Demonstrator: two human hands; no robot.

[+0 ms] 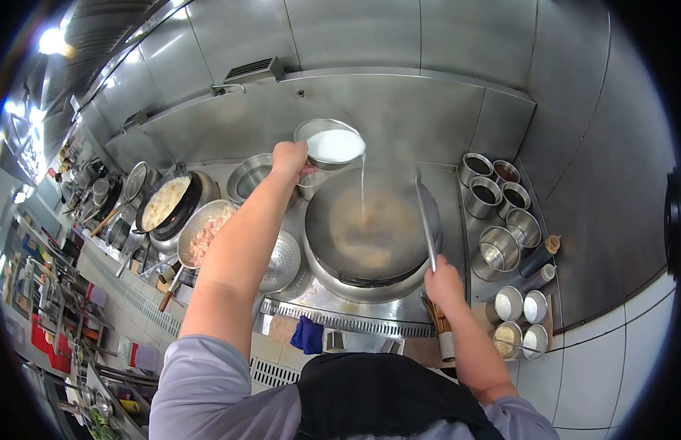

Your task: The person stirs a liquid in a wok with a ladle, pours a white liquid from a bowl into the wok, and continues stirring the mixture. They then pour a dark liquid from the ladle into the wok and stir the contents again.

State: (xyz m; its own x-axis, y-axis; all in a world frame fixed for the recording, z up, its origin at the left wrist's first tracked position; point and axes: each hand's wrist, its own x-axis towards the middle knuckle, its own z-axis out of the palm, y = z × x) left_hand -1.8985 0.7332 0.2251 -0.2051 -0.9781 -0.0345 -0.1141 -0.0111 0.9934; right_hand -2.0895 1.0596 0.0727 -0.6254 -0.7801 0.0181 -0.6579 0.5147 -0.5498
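My left hand (290, 158) is closed on the rim of a metal bowl (322, 125) of white liquid, tilted high over the far left side of the wok. From its right edge a thin white stream (363, 183) runs down into the steaming wok (323, 242), where a cloudy tan liquid (366, 238) lies. My right hand (445, 284) grips the handle of a long metal wok ladle (428, 227) at the wok's near right. The ladle's far end rises over the right rim, seen edge-on through steam.
Left of the wok are a perforated skimmer (282, 262), a pan of raw meat (186, 246) and a second wok (146, 220) with pale food. Seasoning containers (494, 246) and bottles (540, 257) line the right side. A blue cloth (307, 335) lies at the front edge.
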